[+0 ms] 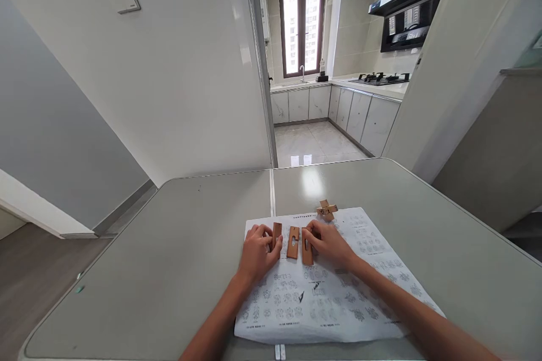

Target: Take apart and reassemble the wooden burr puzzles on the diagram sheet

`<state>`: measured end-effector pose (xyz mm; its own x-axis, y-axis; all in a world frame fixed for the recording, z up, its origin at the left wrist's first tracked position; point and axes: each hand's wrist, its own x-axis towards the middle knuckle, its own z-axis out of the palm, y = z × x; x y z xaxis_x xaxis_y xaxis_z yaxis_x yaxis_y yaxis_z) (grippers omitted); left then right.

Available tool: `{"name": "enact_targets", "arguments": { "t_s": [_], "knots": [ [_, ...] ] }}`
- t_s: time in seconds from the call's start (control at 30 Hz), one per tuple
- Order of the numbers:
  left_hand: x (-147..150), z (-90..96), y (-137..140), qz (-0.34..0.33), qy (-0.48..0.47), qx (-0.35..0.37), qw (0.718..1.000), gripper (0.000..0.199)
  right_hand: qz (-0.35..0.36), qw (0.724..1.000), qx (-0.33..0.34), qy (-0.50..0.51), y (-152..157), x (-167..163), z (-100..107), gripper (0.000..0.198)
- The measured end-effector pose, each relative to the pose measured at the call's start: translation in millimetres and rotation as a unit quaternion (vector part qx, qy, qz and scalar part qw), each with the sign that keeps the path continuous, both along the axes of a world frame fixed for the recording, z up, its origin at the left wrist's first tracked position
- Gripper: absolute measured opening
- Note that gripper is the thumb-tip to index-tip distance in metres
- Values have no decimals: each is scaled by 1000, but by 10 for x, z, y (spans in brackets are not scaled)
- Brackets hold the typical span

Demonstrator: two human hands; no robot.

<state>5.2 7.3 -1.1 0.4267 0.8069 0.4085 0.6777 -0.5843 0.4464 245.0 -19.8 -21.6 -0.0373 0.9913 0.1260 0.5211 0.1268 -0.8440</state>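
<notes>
My left hand (261, 249) is closed around a brown wooden puzzle piece (276, 230), its fingers on the left side and thumb on the right. Between my hands a second wooden piece (292, 250) with a notched slot lies on the printed sheet (288, 307). My right hand (328, 241) pinches the upper part of a third slotted piece (307, 256), which rests on the paper. Beyond the right hand, near the sheet's far edge, sits a small cross-shaped group of joined wooden pieces (326, 210) with dark markings. Small printed diagrams cover the paper.
The sheet lies on a grey table (190, 248) with a seam down its middle. Small green bits (79, 289) are at the table's left edge. A white wall (190, 67) rises behind, beside a doorway to a kitchen with cabinets (351, 110) and a stove (383, 78).
</notes>
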Motion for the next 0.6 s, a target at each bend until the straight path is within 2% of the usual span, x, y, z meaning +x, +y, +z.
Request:
{"name": "enact_targets", "arguments": {
  "t_s": [0.17, 0.33, 0.5, 0.6],
  "knots": [
    [-7, -48, 42, 33, -8, -2, 999, 43, -30, 999, 0, -41, -4, -52, -7, 26],
    [-21, -106, 61, 35, -15, -1, 999, 36, -59, 993, 17, -105, -2, -120, -73, 21],
    [-31, -97, 41, 12, 4, 2, 1000, 40, -74, 980, 58, -175, -9, -195, -190, 19],
    [-29, -85, 28, -3, 2, 1, 1000, 31, -71, 976, 78, -191, -18, -222, -237, 23]
  ]
}}
